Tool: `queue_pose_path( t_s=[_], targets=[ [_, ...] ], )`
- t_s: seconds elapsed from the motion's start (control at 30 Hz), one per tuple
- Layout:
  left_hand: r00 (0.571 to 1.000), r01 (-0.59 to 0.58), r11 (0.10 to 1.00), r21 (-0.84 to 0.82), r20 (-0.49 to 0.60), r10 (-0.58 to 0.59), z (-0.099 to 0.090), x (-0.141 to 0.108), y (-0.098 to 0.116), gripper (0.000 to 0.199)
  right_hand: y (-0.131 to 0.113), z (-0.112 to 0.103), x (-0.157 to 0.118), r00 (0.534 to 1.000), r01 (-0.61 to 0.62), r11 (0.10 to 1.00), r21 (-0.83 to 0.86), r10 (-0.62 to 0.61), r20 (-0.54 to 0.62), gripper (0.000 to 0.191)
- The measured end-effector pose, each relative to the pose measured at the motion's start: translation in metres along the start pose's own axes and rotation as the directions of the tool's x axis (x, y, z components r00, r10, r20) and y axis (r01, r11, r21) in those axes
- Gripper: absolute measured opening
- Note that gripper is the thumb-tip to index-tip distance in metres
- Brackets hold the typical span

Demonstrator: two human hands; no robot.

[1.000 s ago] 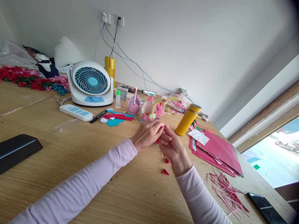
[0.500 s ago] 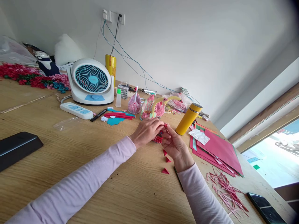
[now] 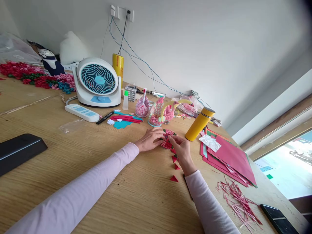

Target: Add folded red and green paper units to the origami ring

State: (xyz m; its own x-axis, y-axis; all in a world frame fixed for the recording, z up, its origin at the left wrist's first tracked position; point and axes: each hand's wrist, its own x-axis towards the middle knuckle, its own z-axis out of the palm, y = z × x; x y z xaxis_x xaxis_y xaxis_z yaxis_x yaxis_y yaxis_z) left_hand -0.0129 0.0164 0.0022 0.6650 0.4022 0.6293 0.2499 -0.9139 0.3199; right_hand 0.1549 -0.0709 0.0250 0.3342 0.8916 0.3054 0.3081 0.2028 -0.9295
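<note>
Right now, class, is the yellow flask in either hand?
No, the left hand and right hand are at the round red piece, while the yellow flask stands on the table.

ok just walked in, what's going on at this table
A person has both hands at a round red paper piece: the left hand at its left side, the right hand with fingers over it. Whether the right pinches anything is unclear. Small red triangles lie nearer the person; paper birds stand behind.

The left sleeve (image 3: 92, 184) and right sleeve (image 3: 207, 203) are long, close-fitting, pale lilac and finely ribbed, with soft creases.
</note>
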Motion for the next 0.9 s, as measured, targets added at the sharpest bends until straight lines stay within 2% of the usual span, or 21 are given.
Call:
queue_pose_path(
  t_s=[0.17, 0.43, 0.9],
  targets=[
    [1.0, 0.006, 0.998, -0.055, -0.015, -0.006, 0.003, 0.0, 0.003, 0.011, 0.005, -0.001, 0.0, 1.0, -0.012, 1.0, 0.015, 0.012, 0.012, 0.045],
    [0.999, 0.009, 1.0, 0.015, -0.053, -0.008, 0.005, 0.0, 0.012, 0.006, 0.009, -0.003, 0.0, 0.993, -0.113, 0.993, 0.04, 0.111, 0.046, 0.052],
    [0.998, 0.0, 1.0, 0.027, -0.065, 0.001, 0.007, 0.001, 0.012, 0.006, 0.012, -0.009, 0.003, 0.993, 0.028, 0.987, -0.159, -0.009, 0.117, 0.045]
  ],
)
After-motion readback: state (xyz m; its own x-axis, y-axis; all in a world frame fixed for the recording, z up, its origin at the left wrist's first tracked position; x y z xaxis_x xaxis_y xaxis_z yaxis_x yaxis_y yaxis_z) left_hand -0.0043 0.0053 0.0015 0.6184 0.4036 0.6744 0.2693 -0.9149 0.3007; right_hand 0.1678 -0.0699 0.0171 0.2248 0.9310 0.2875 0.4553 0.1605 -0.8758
